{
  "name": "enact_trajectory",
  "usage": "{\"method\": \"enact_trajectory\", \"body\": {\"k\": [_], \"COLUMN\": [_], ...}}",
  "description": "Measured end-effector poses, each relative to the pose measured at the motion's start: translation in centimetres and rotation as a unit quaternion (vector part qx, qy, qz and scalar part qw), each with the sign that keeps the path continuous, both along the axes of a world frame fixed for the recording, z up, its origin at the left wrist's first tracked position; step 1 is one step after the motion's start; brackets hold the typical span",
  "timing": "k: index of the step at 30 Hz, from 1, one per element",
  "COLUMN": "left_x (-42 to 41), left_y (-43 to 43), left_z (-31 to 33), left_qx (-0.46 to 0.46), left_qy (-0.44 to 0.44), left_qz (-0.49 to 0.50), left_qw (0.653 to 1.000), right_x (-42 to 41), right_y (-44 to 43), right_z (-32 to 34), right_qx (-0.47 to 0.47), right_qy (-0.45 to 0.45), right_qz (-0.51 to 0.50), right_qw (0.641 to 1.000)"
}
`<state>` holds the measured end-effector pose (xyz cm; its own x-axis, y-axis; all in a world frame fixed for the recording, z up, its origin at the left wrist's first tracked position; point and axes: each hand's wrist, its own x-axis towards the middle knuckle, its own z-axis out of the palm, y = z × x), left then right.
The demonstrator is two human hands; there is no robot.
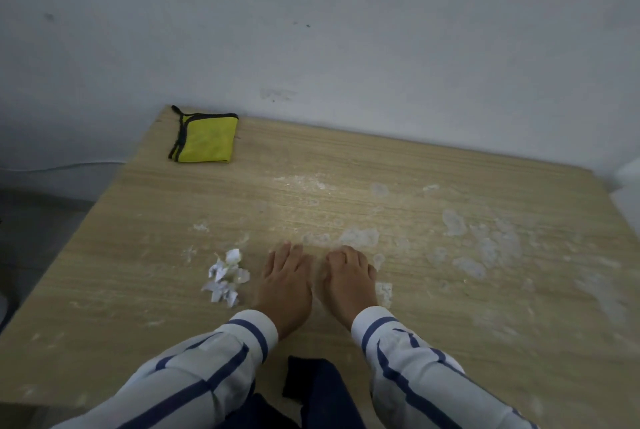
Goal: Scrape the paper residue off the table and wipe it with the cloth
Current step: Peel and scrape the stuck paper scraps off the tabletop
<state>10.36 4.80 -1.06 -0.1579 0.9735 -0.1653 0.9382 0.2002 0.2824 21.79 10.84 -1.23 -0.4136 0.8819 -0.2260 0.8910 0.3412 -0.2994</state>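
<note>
Scraping with curled right hand (pixel 349 276), bracing with flat straight-fingered left hand (pixel 285 278); leaving much whitish paper residue (pixel 485 245) on pale wood-grain table (pixel 346 158) and folded yellow black-edged cloth (pixel 207 138) unused at far-left corner.

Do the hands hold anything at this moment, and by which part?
The left hand lies flat on the table, holding nothing. The right hand has curled fingers on the table; whether they pinch anything cannot be told.
</note>
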Motion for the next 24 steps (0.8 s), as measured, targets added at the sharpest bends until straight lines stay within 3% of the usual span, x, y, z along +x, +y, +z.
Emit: {"method": "enact_trajectory", "body": {"k": [11,24], "left_x": [9.2,14.3], "left_y": [3.5,6.3], "left_z": [-2.4,-3.4], "left_qx": [-0.017,-0.024], "left_qy": [-0.026,0.009], "left_qz": [-0.009,0.035], "left_qw": [0.999,0.999], "right_x": [10.3,16.9], "right_y": [3.0,4.7], "right_z": [-0.9,-2.0], "right_qx": [0.007,0.018], "right_qy": [0.008,0.041], "right_qz": [-0.018,0.008], "right_qw": [1.0,0.999]}}
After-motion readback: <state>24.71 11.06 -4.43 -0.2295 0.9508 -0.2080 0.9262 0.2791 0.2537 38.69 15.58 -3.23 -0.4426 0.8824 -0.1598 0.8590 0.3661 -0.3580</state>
